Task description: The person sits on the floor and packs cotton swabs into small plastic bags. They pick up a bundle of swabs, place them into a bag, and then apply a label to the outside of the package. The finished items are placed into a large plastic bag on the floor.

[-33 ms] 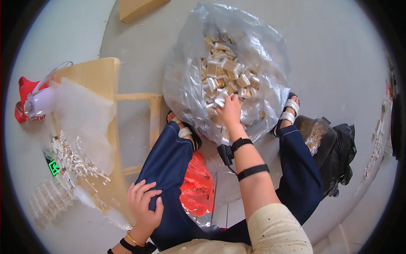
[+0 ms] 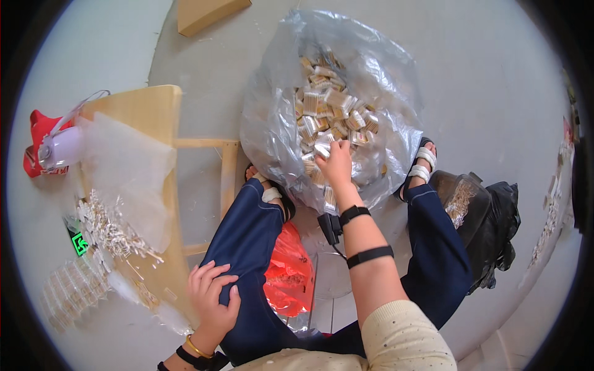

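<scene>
A large clear plastic bag point(image 2: 266, 117) stands open between my feet, with a heap of small clear-wrapped packs of cotton swabs point(image 2: 339, 100) inside. My right hand point(image 2: 336, 166) reaches into its near side, fingers closed on one whitish pack of cotton swabs point(image 2: 322, 149). The back of the hand hides part of the grip. More packs lie just beneath the fingers. On my left thigh rests my left hand point(image 2: 213, 300), empty, its fingers stretched out and slightly apart over the dark blue trousers point(image 2: 244, 229).
To the left, a wooden table point(image 2: 133, 102) bears a translucent sheet point(image 2: 133, 167), loose cotton swabs point(image 2: 111, 232), strips of packs point(image 2: 71, 290) and a lilac bottle point(image 2: 62, 148). A red plastic bag point(image 2: 288, 272) lies between my legs. On the right are a dark bin point(image 2: 476, 213) and black bag point(image 2: 502, 216).
The whole view has shifted very slightly. My right hand stays at the same pack in the bag, and my left hand still rests on the thigh.
</scene>
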{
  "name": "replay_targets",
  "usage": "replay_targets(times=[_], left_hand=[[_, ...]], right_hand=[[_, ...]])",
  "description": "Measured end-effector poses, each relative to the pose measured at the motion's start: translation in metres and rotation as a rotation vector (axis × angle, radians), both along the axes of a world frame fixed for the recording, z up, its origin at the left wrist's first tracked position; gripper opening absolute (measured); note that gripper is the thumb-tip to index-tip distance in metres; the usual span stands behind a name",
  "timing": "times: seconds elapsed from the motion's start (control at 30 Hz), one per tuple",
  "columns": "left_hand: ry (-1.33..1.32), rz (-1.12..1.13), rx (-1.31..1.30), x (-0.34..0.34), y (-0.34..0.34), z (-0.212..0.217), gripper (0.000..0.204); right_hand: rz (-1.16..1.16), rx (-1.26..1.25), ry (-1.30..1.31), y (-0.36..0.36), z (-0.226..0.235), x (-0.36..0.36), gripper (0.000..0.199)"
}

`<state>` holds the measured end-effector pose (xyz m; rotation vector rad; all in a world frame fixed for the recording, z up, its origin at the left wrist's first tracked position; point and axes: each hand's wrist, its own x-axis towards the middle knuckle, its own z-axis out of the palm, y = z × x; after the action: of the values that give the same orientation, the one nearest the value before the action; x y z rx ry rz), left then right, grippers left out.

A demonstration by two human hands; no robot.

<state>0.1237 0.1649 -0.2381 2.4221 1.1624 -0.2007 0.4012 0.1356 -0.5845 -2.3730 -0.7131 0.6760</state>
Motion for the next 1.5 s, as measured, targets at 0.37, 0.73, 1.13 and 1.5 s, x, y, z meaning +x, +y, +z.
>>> replay_targets(times=[0.37,0.73,1.13,1.5], left_hand=[[-0.254,-0.007,0.119,-0.037,-0.027,0.014,0.013],[-1.396,0.698,-0.708,-0.091,-0.035,0.075,0.032],[-1.585,0.925,-0.445,-0.251,-0.058,0.135,0.031],[-1.496,0.654,-1.074,-0.248,-0.070,0.164,0.055]], right_hand=[[-0.133,0.941,1.430,-0.033,0.257,-0.042,0.048],[0.153,0.663,1.469,-0.059,0.421,-0.213,0.039],[0.449,0.349,0.384,0.025,0.324,-0.363,0.055],[0.558,0.539,0.808,-0.011,0.448,-0.304,0.028]])
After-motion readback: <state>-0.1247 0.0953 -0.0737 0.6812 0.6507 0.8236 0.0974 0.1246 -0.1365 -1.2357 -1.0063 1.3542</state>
